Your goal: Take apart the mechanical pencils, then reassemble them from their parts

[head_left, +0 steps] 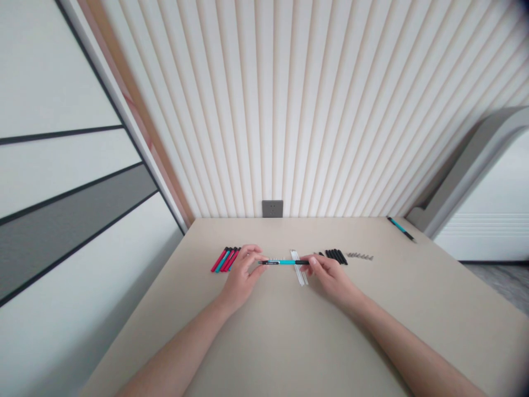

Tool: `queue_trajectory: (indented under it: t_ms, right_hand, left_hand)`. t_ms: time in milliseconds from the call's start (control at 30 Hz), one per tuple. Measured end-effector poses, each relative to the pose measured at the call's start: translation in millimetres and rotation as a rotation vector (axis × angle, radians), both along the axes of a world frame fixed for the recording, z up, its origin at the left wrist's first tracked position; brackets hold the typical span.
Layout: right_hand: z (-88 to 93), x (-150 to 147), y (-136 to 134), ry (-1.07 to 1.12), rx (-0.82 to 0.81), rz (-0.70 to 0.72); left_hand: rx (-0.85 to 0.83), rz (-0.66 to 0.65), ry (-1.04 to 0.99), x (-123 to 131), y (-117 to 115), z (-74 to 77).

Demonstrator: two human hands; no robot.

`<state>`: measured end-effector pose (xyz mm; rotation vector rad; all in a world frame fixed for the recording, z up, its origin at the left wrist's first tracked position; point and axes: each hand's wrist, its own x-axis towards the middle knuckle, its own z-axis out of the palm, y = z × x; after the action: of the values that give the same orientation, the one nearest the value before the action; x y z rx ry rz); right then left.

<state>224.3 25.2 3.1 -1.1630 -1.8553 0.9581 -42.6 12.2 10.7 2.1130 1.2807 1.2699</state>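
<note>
Between my two hands a blue and black pen [286, 262] is held level above the table. The fingers of my left hand [244, 273] pinch its black clip end. At the other end, my right hand [328, 274] grips the black grip section. Under and behind the pen lie thin white refills [301, 274] and a row of small springs [276, 258], partly hidden by it. Several red and blue pen barrels [225, 259] lie left of my left hand. Beyond my right hand are several black grip pieces [336, 256] and a row of small grey tips [360, 256].
Another blue and black pen [400, 229] lies near the back right corner of the beige table [264, 342]. A ribbed wall panel [281, 110] with a dark socket [273, 208] rises behind. A white cabinet [61, 275] stands left, and a grey and white headboard-like piece [487, 187] right.
</note>
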Motion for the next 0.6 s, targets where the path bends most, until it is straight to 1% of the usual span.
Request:
queue_trajectory:
  t_ms: [100, 233, 300, 467, 600]
  right_hand:
    - [2.9, 2.6, 0.7, 0.018, 0.066, -0.005]
    - [10.1, 7.8, 1.7, -0.027, 0.272, 0.011]
    - [13.0, 9.2, 1.5, -0.048, 0.327, 0.009]
    - [15.6, 9.7, -0.9, -0.102, 0.304, -0.01]
    - [14.3, 11.2, -0.1, -0.142, 0.33, 0.011]
  left_hand:
    - [-0.016, 0.012, -0.009, -0.6, 0.1, 0.9]
    - [-0.034, 0.014, -0.022, -0.2, -0.5, 3.4]
    - [-0.036, 0.012, -0.026, -0.1, -0.9, 4.2]
    - [-0.03, 0.004, -0.017, -0.9, -1.0, 3.8]
    - [-0.024, 0.002, -0.008, -1.2, -0.4, 3.3]
